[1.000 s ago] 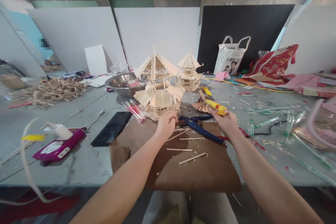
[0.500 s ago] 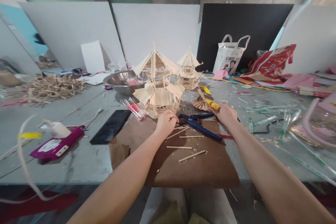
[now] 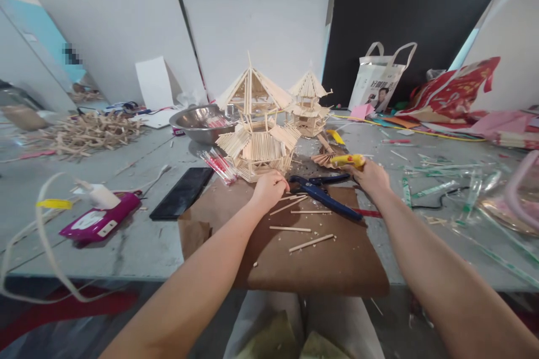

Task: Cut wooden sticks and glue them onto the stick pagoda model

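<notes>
A wooden-stick pavilion model (image 3: 256, 134) stands at the far edge of a brown paper sheet (image 3: 311, 258). My left hand (image 3: 269, 188) is closed, fingers curled against the model's base. My right hand (image 3: 373, 176) is wrapped round a yellow glue tube (image 3: 348, 160), its nozzle pointing left toward a small brown paper fan (image 3: 322, 158). Blue-handled pliers (image 3: 324, 196) lie between my hands. Loose sticks (image 3: 309, 242) are scattered on the brown paper.
A smaller stick pavilion (image 3: 309, 104) and a steel bowl (image 3: 200, 123) stand behind. A black phone (image 3: 182, 193), a magenta box (image 3: 99, 223) and a pile of sticks (image 3: 86, 134) lie left. Plastic wrappers (image 3: 442, 179), bags and a white tote (image 3: 379, 78) lie right.
My right hand turned the glue tube to lie level and shifted slightly right. My left hand stayed at the model's base. The camera tilted down a little.
</notes>
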### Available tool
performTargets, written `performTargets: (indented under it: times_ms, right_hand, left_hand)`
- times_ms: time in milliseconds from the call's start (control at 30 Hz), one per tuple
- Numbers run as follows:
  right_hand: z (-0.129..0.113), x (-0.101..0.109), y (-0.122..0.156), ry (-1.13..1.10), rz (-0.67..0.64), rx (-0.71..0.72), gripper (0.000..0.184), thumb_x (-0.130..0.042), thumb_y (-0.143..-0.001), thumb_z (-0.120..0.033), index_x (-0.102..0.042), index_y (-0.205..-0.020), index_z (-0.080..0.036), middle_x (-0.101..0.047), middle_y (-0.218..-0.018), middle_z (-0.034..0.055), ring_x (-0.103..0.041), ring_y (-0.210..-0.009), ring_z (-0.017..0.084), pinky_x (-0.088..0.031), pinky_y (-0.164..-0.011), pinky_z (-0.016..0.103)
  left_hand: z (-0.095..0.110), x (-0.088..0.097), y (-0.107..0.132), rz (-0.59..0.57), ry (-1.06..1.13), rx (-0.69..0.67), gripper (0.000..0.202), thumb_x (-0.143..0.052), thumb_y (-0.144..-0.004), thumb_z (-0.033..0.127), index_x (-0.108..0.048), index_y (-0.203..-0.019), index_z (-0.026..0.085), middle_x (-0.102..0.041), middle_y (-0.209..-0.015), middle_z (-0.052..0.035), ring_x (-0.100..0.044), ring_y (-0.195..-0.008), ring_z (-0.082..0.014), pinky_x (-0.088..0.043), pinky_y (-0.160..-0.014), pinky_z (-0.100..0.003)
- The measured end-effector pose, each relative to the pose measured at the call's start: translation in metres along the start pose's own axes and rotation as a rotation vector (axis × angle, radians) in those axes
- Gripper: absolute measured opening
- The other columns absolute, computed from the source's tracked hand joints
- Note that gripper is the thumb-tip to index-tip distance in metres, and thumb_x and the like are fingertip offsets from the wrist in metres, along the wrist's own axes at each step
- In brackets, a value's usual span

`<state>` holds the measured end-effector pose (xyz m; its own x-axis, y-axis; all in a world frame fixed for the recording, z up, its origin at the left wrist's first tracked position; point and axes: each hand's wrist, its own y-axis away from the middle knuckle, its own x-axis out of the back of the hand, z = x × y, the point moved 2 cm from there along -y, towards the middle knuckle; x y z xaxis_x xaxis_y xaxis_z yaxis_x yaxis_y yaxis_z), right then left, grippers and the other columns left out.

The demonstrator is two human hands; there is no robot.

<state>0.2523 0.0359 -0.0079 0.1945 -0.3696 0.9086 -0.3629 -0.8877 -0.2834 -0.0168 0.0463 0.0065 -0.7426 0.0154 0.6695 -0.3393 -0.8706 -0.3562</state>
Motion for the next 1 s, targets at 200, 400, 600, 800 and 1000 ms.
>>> performTargets:
  times_ms: [200, 400, 600, 800, 1000]
  right_hand:
    - [0.008, -0.005, -0.004, -0.130, 0.068, -0.093, 0.056, -0.035, -0.074, -0.057, -0.047, -0.105, -0.011, -0.061, -0.091, 0.0148, -0.056, -0.082, 0.025, -0.037, -0.062, 0.029]
    - [0.012, -0.008, -0.005, -0.143, 0.043, -0.204, 0.058, -0.036, -0.074, -0.054, -0.039, -0.115, -0.013, -0.057, -0.103, 0.0151, -0.053, -0.092, 0.029, -0.038, -0.071, 0.036]
    - [0.015, -0.008, -0.005, -0.124, 0.165, -0.186, 0.063, -0.040, -0.073, -0.049, -0.030, -0.123, -0.013, -0.047, -0.116, 0.0167, -0.044, -0.105, 0.029, -0.036, -0.079, 0.037]
    - [0.016, -0.013, -0.009, -0.027, 0.288, -0.072, 0.056, -0.042, -0.075, -0.039, -0.034, -0.120, -0.006, -0.044, -0.117, 0.0201, -0.033, -0.113, 0.027, -0.027, -0.089, 0.038]
    - [0.015, -0.016, -0.008, 0.020, 0.279, -0.146, 0.047, -0.044, -0.073, -0.031, -0.043, -0.118, -0.018, -0.038, -0.125, 0.0106, -0.032, -0.111, 0.028, -0.029, -0.085, 0.041]
  left_hand:
    - [0.000, 0.001, -0.001, 0.010, -0.047, 0.027, 0.028, -0.036, -0.063, 0.011, -0.059, -0.047, 0.017, -0.054, -0.058, -0.0006, -0.051, -0.064, -0.0120, -0.039, -0.065, -0.024]
    - [-0.002, -0.001, -0.001, 0.006, -0.131, 0.044, 0.027, -0.039, -0.065, 0.012, -0.063, -0.053, 0.018, -0.057, -0.061, -0.0004, -0.052, -0.060, -0.0118, -0.041, -0.062, -0.024]
    - [-0.005, -0.007, -0.002, -0.080, -0.215, 0.019, 0.024, -0.043, -0.064, 0.013, -0.066, -0.064, 0.019, -0.062, -0.071, -0.0006, -0.054, -0.067, -0.0137, -0.042, -0.067, -0.025]
    - [-0.010, -0.010, -0.002, -0.115, -0.242, 0.021, 0.026, -0.041, -0.067, 0.016, -0.066, -0.070, 0.020, -0.063, -0.072, -0.0005, -0.055, -0.066, -0.0135, -0.042, -0.066, -0.025]
    - [-0.011, -0.010, -0.001, -0.117, -0.252, 0.016, 0.026, -0.041, -0.068, 0.016, -0.066, -0.074, 0.021, -0.065, -0.074, -0.0005, -0.057, -0.070, -0.0141, -0.043, -0.069, -0.025]
